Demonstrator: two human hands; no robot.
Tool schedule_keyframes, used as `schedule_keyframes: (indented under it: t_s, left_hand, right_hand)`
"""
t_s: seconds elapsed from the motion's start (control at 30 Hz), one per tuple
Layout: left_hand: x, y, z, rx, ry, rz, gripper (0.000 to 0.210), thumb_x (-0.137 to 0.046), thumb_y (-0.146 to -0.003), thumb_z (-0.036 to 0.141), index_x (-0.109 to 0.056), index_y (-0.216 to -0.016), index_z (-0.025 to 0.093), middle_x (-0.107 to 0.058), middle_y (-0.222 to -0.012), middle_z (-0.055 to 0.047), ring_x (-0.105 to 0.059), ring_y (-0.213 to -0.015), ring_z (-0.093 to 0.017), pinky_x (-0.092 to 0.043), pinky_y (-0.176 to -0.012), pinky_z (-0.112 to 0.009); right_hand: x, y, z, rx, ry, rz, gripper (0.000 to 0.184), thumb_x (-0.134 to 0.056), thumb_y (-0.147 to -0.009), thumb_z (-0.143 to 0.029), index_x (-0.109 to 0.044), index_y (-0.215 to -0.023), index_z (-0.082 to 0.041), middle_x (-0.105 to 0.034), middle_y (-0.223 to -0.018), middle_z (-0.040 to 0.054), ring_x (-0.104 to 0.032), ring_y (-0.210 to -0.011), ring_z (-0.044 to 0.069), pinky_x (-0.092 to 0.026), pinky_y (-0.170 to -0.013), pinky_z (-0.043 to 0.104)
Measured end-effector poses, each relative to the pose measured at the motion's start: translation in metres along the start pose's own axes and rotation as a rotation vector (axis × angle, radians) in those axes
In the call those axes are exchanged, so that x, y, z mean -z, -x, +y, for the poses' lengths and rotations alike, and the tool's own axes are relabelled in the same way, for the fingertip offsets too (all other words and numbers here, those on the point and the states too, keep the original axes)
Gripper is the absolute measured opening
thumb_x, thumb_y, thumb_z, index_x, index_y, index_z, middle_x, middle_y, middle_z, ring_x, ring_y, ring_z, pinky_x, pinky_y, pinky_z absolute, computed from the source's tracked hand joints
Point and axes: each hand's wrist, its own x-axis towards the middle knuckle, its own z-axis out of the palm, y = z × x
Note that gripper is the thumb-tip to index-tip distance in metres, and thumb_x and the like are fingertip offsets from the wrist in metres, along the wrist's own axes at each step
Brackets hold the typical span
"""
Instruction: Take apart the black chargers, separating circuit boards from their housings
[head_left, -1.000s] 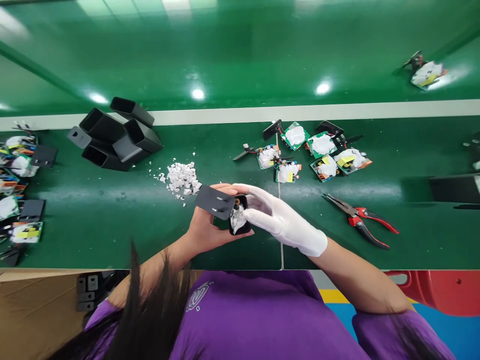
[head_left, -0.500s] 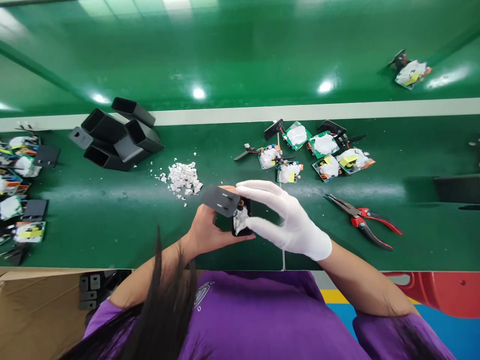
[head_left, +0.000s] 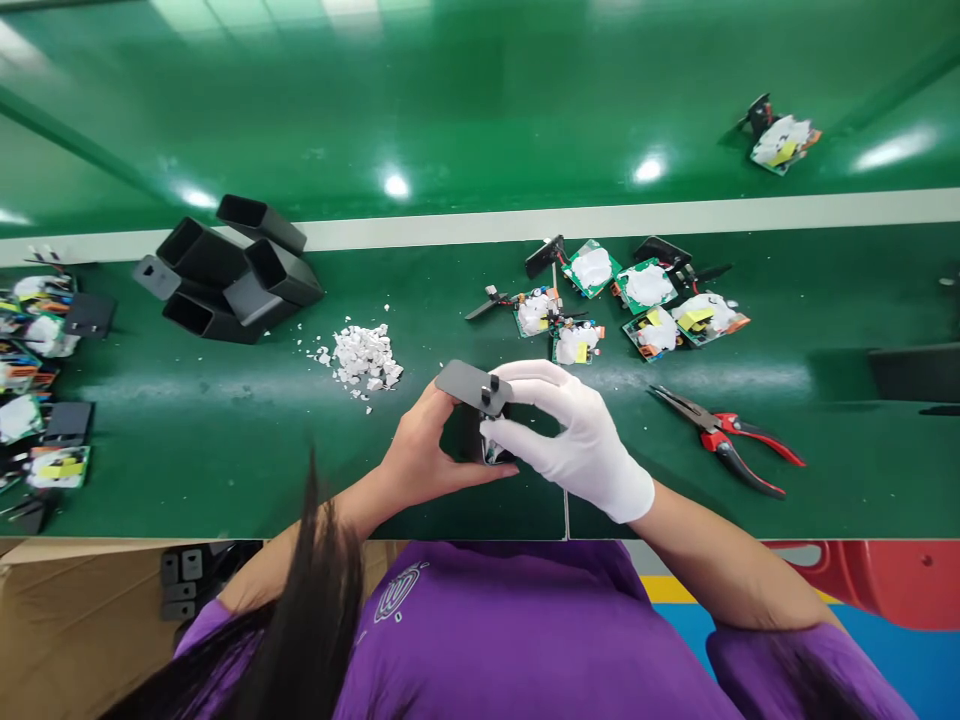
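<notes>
My bare left hand [head_left: 416, 440] is wrapped round a black plastic casing [head_left: 471, 432], whose open end faces right. A flat black end plate [head_left: 465, 384] with small prongs sits tilted above that opening. At the opening, my white-gloved right hand [head_left: 574, 425] closes thumb and fingers on the circuit board [head_left: 495, 450] and the plate's right end. Most of the board is hidden by the glove and casing. Left of my hands lies a heap of white crumbs [head_left: 366, 357]. Beyond my right hand are several circuit boards [head_left: 646, 287] coated with white filler.
Red-handled long-nose pliers [head_left: 709, 430] lie to the right. Empty black casings [head_left: 202, 255] are piled at the back left, with more boards [head_left: 58, 465] at the left edge. Past a white strip [head_left: 480, 222], one board [head_left: 784, 145] rests on a green surface. A red stool [head_left: 885, 585] stands below.
The end plate and casing have shifted right and turned, and the white-coated board is now more hidden. My right thumb is further over the opening. The far board has moved left.
</notes>
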Motion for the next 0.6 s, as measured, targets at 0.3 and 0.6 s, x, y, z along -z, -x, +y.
schedule_keyframes:
  t_s: [0.3,0.6]
  left_hand:
    - [0.006,-0.006,0.006,0.058,0.117,-0.117,0.062,-0.093,-0.062,0.043,-0.059,-0.110,0.022,-0.071,-0.099,-0.002,-0.070,-0.088,-0.019,-0.059,-0.076,-0.029]
    - [-0.004,-0.002,0.000,0.177,0.361,-0.153,0.066,-0.090,-0.067,0.038,-0.057,-0.122,0.026,-0.071,-0.112,-0.005,-0.072,-0.099,-0.021,-0.058,-0.086,-0.031]
  right_hand:
    - [-0.003,0.005,-0.001,-0.063,-0.045,0.167,0.011,-0.068,-0.090,-0.012,-0.067,-0.089,-0.023,-0.074,-0.095,0.0025,-0.072,-0.082,0.015,-0.060,-0.074,0.029]
    - [0.013,-0.006,-0.001,-0.279,-0.395,0.444,0.009,-0.078,-0.085,-0.029,-0.070,-0.087,-0.025,-0.071,-0.085,-0.0032,-0.064,-0.065,0.010,-0.053,-0.057,0.023]
